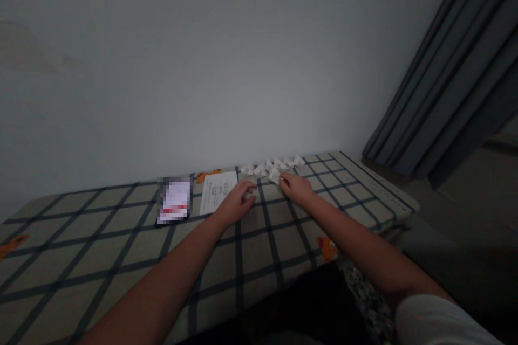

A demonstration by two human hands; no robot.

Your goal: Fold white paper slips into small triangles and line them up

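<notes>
My left hand [238,200] rests on the checked tablecloth [121,248] beside a white printed sheet [217,191], its fingers curled and touching the sheet's right edge. My right hand [297,187] reaches toward a row of several small white folded paper pieces [272,167] by the wall. Its fingertips pinch or touch one folded piece [275,176] at the near side of the row. Dim light hides the finger detail.
A dark phone or tablet with a lit, blurred screen [174,200] lies left of the sheet. The wall [202,64] stands right behind the table. A grey curtain [457,75] hangs at the right, past the table's edge [388,183].
</notes>
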